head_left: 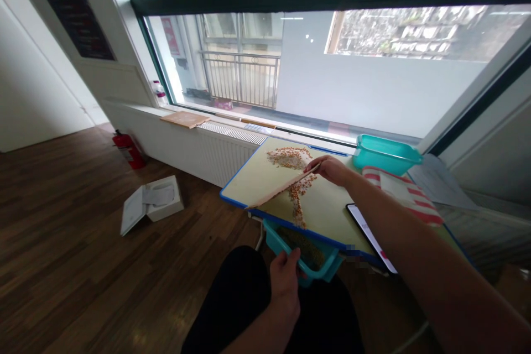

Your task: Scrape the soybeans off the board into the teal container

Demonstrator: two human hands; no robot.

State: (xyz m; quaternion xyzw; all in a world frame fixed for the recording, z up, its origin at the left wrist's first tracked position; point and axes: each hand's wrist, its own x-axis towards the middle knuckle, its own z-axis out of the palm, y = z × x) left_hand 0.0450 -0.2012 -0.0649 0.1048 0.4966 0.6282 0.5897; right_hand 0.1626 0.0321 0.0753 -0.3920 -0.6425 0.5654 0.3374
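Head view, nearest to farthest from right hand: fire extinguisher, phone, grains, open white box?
1. Grains: beside the right hand.
2. Phone: table, right side.
3. Open white box: floor, left.
4. Fire extinguisher: floor, farther left.

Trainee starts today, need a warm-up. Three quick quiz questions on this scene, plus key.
1. Pick one. The right hand holds:
A) a bottle
B) a thin flat strip
C) a striped cloth

2. True or false: in the picture, the phone lies to the right of the grains.

3. Short answer: what is the left hand touching, and where is it?

Key:
1. B
2. True
3. The near turquoise tub, at its rim; it sits below the edge of the table.
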